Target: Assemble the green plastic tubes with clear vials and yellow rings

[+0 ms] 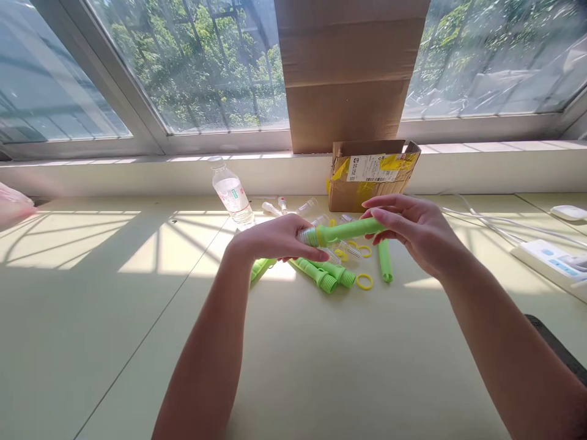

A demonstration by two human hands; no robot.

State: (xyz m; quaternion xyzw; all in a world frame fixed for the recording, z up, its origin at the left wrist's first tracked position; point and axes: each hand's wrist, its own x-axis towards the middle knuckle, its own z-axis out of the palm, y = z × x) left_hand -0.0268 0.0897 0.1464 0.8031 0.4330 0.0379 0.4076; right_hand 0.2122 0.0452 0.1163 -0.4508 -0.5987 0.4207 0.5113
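A green plastic tube (351, 230) with a yellow ring near its left end is held level above the table. My left hand (279, 239) is closed around the clear threaded piece at that left end. The fingers of my right hand (408, 229) pinch the tube's right end. Below lie more green threaded tubes (321, 276), partly hidden by my left hand, and a short green tube (385, 260) under my right hand. Yellow rings (364, 282) and small clear plastic pieces (306, 206) are scattered around them.
A water bottle (233, 194) stands behind my left hand. An open cardboard box (371, 177) sits at the back by the window sill. At the right are a white power strip (550, 263) and cables; a pink bag (13, 206) is at the left edge.
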